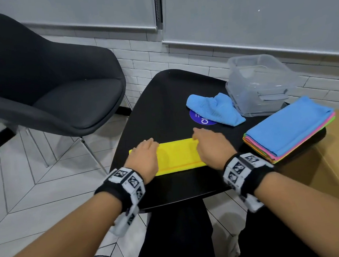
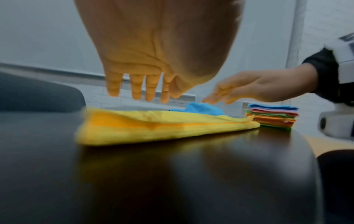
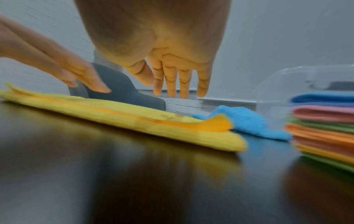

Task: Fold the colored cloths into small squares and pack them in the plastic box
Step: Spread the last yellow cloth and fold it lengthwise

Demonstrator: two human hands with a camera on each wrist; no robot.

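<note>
A: Folding was under way on the yellow cloth (image 1: 178,156) — it lay nearest the person on the black table (image 1: 171,187), already doubled into a long strip running left to right.

B: And the hands?

A: Both flat. The left hand (image 1: 144,158) was over the strip's left end, the right hand (image 1: 211,147) over its right end, fingers straight and spread, gripping nothing. From the wrist views they looked to hover just above the fabric rather than press it, though I couldn't be sure about contact.

B: So which step did you judge it to be?

A: Midway through one cloth. The strip needed one end carried across to the other, then likely a further halving, to make a small square. That called for pinching an end and keeping the edges aligned.

B: What lay beyond?

A: A crumpled blue cloth (image 1: 215,109) further back, and to the right a stack of cloths (image 1: 287,129) — blue on top, pink, green and orange beneath. Farthest off sat the plastic box (image 1: 260,84), apparently holding no cloths, so packing hadn't begun.
</note>
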